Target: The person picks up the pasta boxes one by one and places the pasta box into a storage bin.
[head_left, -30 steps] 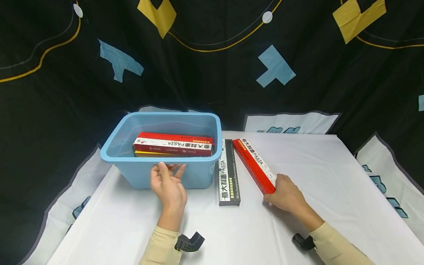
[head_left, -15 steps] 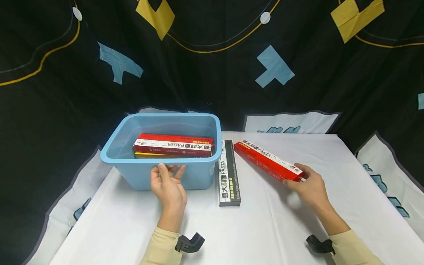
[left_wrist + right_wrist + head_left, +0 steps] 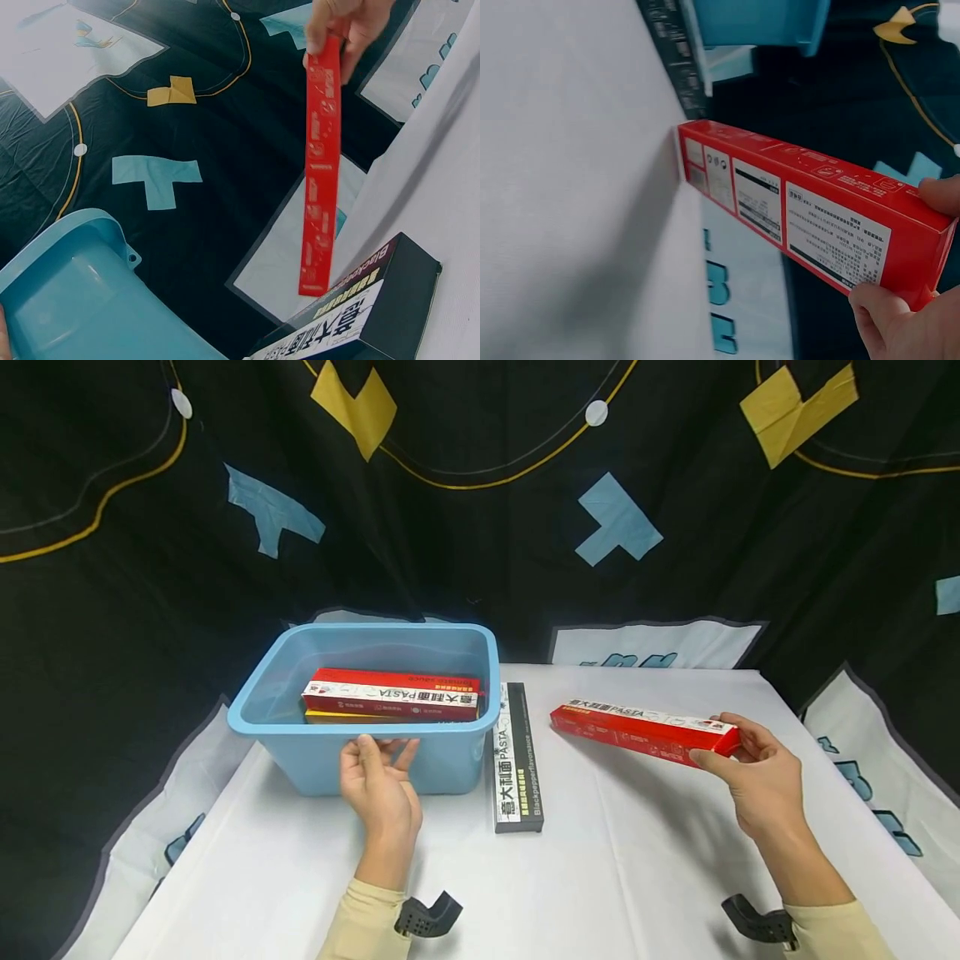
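Observation:
My right hand grips the near right end of a red pasta box, thumb on one side and fingers on the other. That end is lifted, and the box's far left end points toward the bin, low over the table. Against the front of the light blue plastic bin, my left hand holds the rim from below, fingertips under the lip. Inside the bin lie a red pasta box and a yellow box beneath it. A black pasta box lies flat just right of the bin.
A white cloth covers the table. Behind it hangs a black curtain with blue and yellow patches. The bin stands at the table's back left.
My right hand has moved right and raised the near end of the red pasta box, swinging it from slanted to nearly crosswise. The left hand stays at the bin's rim.

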The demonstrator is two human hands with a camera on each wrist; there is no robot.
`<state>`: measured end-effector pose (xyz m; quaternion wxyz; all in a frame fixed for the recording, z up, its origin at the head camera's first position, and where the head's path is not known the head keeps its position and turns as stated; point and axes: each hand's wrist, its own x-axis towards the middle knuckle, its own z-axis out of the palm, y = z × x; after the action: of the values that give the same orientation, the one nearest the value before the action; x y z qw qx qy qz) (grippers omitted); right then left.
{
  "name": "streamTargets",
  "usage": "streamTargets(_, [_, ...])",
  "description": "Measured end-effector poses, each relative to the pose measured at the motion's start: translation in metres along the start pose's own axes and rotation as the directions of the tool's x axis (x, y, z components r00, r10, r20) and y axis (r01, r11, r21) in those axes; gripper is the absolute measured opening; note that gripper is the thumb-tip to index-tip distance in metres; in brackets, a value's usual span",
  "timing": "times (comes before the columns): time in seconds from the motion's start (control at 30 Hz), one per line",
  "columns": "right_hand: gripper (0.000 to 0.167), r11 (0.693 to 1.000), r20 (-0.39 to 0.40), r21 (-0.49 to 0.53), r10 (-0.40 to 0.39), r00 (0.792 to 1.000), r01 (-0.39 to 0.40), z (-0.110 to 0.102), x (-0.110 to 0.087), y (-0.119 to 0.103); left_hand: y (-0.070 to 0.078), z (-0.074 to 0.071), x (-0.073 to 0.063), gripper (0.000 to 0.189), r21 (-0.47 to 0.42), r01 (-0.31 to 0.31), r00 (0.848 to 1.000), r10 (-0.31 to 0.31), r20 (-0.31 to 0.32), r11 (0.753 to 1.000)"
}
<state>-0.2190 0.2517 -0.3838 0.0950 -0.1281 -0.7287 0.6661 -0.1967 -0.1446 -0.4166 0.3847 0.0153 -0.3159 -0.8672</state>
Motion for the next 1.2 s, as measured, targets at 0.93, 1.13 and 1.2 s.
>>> streamTargets(0.93, [0.057,0.742,0.203,0.608,-0.49,0.848,0.283,0.092,-0.009,-0.096,0.0,-0.001,-0.001,0.025,0.034,-0.009,1.0,0.009,-0.004,0.999])
streamTargets(1.13, [0.056,0.807,0.359,0.543,-0.475,0.804,0.234,0.137,-0.012,-0.094,0.0,0.0,-0.001,0.023,0.011,-0.014,1.0,0.014,-0.013,1.0])
streamTargets(1.2, [0.056,0.828,0.406,0.515,-0.465,0.787,0.223,0.152,-0.013,-0.093,0.0,0.0,-0.001,0.022,0.008,-0.014,1.0,0.014,-0.016,1.0])
